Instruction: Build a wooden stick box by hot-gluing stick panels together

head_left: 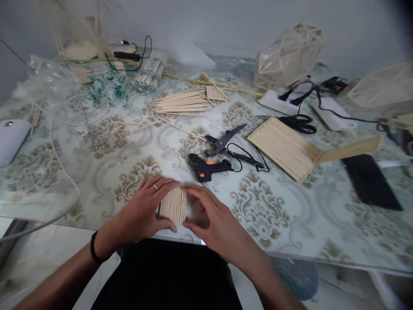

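Observation:
Near the front edge of the table, a small panel of wooden sticks [173, 206] laid side by side is gripped between both hands. My left hand [145, 206] wraps its left side, fingers along the far edge and thumb at the near edge. On the right side, my right hand [211, 213] pinches it with the fingertips at the far corner and the thumb at the near corner. Just beyond the hands lies a black glue gun [206, 167] with orange parts. Dark-handled cutters [222, 142] rest right behind it.
A larger hinged stick panel [284, 146] and a black phone [371, 181] lie to the right. Loose sticks [183, 101] spread at the back middle. Power strips [279, 102] with cables, black scissors [297, 123] and a stick frame [287, 56] stand behind. A white cable [64, 165] crosses the left.

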A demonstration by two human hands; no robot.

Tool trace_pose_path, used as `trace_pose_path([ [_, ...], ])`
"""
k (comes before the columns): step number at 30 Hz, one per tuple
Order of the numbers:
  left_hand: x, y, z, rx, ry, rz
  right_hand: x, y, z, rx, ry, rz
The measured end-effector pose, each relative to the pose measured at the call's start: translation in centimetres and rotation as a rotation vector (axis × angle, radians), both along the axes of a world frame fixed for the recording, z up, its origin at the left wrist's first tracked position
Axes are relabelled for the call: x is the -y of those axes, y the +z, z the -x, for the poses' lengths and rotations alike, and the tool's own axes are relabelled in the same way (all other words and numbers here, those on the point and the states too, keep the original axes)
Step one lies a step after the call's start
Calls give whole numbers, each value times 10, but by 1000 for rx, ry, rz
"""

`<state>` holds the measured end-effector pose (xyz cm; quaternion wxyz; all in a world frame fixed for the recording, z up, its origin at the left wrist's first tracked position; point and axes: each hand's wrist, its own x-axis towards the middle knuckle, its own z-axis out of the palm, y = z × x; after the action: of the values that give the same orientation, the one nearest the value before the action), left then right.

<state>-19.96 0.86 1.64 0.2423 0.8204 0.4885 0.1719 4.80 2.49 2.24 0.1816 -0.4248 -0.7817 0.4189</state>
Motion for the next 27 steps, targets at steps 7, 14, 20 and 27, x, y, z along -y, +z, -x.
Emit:
trace_pose_path([
  [7,4,3,2,-3,-48,-16,-1,4,3,41,-23,-3],
  [14,10,4,6,48,-64,-8,1,2,2,39,-16,-23],
  [20,9,3,5,59,-38,4,8,-4,0,7,16,-55],
  [27,9,2,1,48,3,-46,36,-8,2,22,-180,-140],
])
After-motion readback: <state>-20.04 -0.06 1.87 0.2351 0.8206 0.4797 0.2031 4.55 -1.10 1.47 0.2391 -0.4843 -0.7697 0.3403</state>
